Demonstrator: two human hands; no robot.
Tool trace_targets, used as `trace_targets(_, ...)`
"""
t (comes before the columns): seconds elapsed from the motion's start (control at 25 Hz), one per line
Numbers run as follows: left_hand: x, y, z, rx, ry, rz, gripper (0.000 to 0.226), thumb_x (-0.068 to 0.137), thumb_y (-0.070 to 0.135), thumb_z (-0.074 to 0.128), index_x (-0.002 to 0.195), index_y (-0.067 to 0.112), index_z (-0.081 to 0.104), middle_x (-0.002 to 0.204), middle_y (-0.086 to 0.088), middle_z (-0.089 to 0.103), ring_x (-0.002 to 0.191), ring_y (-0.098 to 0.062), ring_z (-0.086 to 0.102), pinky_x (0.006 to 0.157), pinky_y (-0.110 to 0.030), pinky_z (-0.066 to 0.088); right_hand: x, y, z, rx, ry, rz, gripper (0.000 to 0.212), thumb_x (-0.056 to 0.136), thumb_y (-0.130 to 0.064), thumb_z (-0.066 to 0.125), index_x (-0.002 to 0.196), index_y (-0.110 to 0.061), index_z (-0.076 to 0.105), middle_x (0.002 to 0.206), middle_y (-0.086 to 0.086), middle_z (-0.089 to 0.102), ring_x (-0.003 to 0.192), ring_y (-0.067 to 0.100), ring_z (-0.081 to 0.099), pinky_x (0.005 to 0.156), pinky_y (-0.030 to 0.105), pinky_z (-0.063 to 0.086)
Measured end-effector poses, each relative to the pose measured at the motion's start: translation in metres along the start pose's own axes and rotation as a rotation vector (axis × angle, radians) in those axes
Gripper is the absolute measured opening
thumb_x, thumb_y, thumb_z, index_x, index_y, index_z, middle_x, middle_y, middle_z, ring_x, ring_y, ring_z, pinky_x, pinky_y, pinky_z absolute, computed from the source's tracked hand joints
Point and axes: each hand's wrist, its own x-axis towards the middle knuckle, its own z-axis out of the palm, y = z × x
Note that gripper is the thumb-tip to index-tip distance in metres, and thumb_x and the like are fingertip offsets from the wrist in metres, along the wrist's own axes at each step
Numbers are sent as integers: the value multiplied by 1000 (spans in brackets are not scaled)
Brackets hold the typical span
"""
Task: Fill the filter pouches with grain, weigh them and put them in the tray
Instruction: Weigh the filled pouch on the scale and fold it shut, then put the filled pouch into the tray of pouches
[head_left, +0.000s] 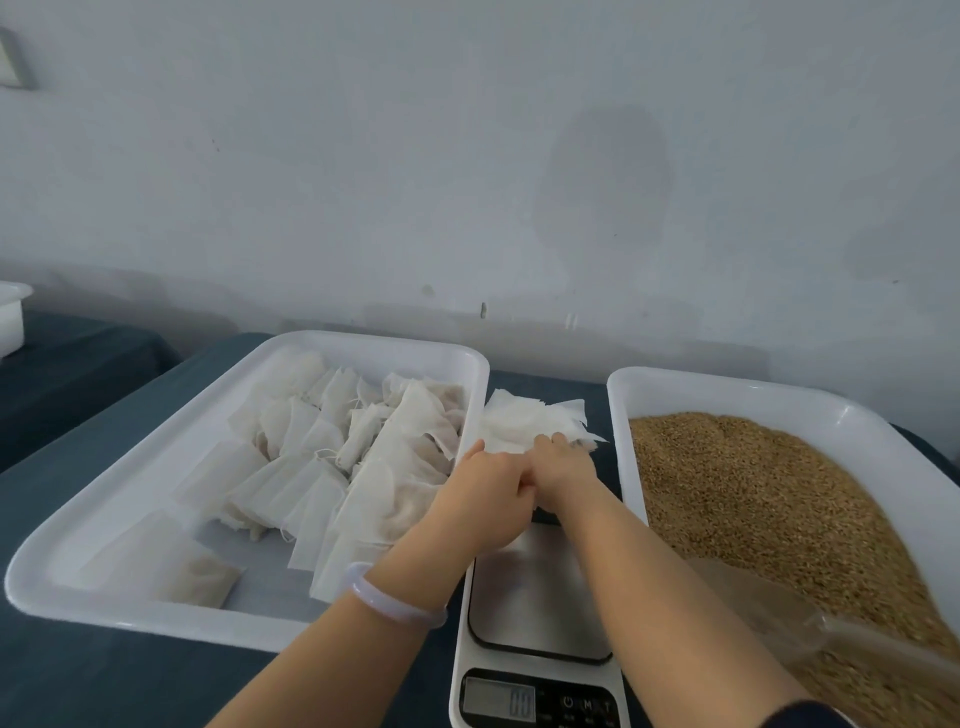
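Left hand (488, 493): curled, touching right, grip unclear
Right hand (561, 467): fingers on pouches (535, 421), grip unclear
Scale (535, 597): beneath wrists

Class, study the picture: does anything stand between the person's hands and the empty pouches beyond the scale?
Nothing visible does. The left hand and right hand are at the near edge of the pile of empty pouches, just past the scale; the pouch tray and grain tray lie off to the sides.
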Motion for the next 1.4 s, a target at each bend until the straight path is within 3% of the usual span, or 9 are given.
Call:
trace_targets(0.16,1,-5,1,-126,68,-46,14,86,9,49,78,8,59,77,-5,69,65,-18,48,100,-11,15,-4,1,-3,-33,49,-22,33,94,-14,40,125,-13,51,128,8,47,124,27,35,96,39,36)
trace_targets(0.4,0,-8,-1,-251,104,-93,34,84,10,56,118,15,57,115,1,64,110,-14,54,83,-11,34,-43,11,-35,95,175,-4,28,92,-8,39,113,-10,57,113,11,53,110,28,47,79,34,37)
trace_targets(0.48,-1,-9,-2,-239,63,-52,67,80,15,65,140,19,36,143,1,42,133,-13,36,98,-13,27,-66,21,-42,94,330,-89,20,96,-16,37,101,-11,56,103,8,57,103,25,49,73,32,33)
trace_targets(0.6,-5,-6,-5,-178,21,105,101,73,26,76,150,24,11,156,6,11,145,-8,2,114,-23,13,-107,35,-46,287,289,-272,27,99,-27,32,75,-19,41,87,-3,52,92,10,44,75,27,36)
trace_targets(0.68,-9,-4,-8,-245,-14,158,99,68,28,82,147,28,21,141,11,34,137,-5,27,105,-12,22,-130,41,-44,484,298,-303,33,97,-26,36,65,-22,34,72,-9,43,73,0,40,63,18,32)
trace_targets(0.8,-15,3,-16,-479,-57,116,73,62,19,88,121,32,47,92,10,53,77,4,54,76,-10,45,-149,48,-29,965,394,-209,35,95,-19,42,61,-16,34,59,-9,37,53,4,32,52,21,27)
trace_targets(1.0,-13,9,-26,-1352,-194,-129,52,67,-11,72,111,14,58,88,-12,70,84,-28,69,65,-35,58,-140,58,-14,1486,346,-95,34,100,-20,40,85,5,59,78,11,56,75,22,52,71,37,40)
trace_targets(1.2,-14,10,-19,-994,-51,-177,28,81,-6,66,99,14,57,70,-1,71,61,-17,68,54,-22,53,-137,54,-8,1398,348,-88,13,93,-23,55,96,-27,67,90,-5,68,83,9,63,78,33,50)
trace_targets(1.4,-18,10,-22,-941,-11,-142,5,68,11,65,65,11,61,59,4,57,55,-12,57,53,-20,47,-142,53,-10,1164,784,-45,30,86,-15,65,106,-36,57,107,-18,59,98,-1,55,82,14,42)
